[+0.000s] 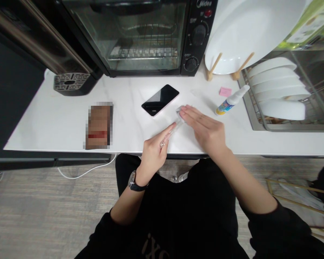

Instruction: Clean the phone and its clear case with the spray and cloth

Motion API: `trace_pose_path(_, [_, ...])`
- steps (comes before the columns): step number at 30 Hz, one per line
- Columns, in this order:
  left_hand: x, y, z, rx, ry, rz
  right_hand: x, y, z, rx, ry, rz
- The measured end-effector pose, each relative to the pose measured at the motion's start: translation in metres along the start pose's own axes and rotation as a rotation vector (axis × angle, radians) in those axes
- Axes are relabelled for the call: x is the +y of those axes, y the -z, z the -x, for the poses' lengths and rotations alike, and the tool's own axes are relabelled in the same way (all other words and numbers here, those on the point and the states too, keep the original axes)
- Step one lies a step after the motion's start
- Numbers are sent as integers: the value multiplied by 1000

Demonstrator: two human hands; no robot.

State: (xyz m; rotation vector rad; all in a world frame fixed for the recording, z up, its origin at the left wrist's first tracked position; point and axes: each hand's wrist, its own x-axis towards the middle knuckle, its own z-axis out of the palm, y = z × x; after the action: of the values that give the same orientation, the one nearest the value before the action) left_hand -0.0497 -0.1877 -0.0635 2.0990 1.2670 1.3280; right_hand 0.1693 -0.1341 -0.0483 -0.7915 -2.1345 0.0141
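My left hand (pixel 153 151) grips a thin, clear, flat piece (pixel 175 129) that looks like a transparent phone case, tilted above the counter. Over its far end, my right hand (pixel 206 131) is closed on a small pale wipe or cloth (pixel 179 109), partly hidden under the fingers. Just beyond both hands a phone (pixel 160 100) with a dark screen lies on the counter. To the right stands a white spray bottle (pixel 229 102) with a blue and yellow label, and a pink slip (pixel 225 91) lies behind it.
A toaster oven (pixel 197 66) stands at the back, beside a machine with a drip tray (pixel 70 83). A pixelated brown item (pixel 98 126) lies on the white counter (pixel 126 126) at left. On the right are a large white plate (pixel 248 32) on a wooden stand and stacked bowls (pixel 280 88) in a rack.
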Motion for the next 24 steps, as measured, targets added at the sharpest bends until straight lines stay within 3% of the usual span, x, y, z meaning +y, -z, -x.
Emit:
trace_pose_path(3, [2,1,-1,-17,19,33,14,1,-1,45,-54,87])
trace_pose_path(5, [3,2,-1,-14,44,24,10,0,-1,53,-48,96])
trace_pose_path(12, [0,2,0,-3,61,-126,-58,-14,-1,-26,96,-40])
trace_pose_path(15, [-2,1,0,-16,35,-150,-72,-18,-2,-39,127,-52])
trace_pose_path(19, [-2,0,1,31,28,-156,-58,-17,0,-15,121,-77])
trace_pose_path(24, [3,1,0,14,45,-50,-8,-9,1,64,-57,-16])
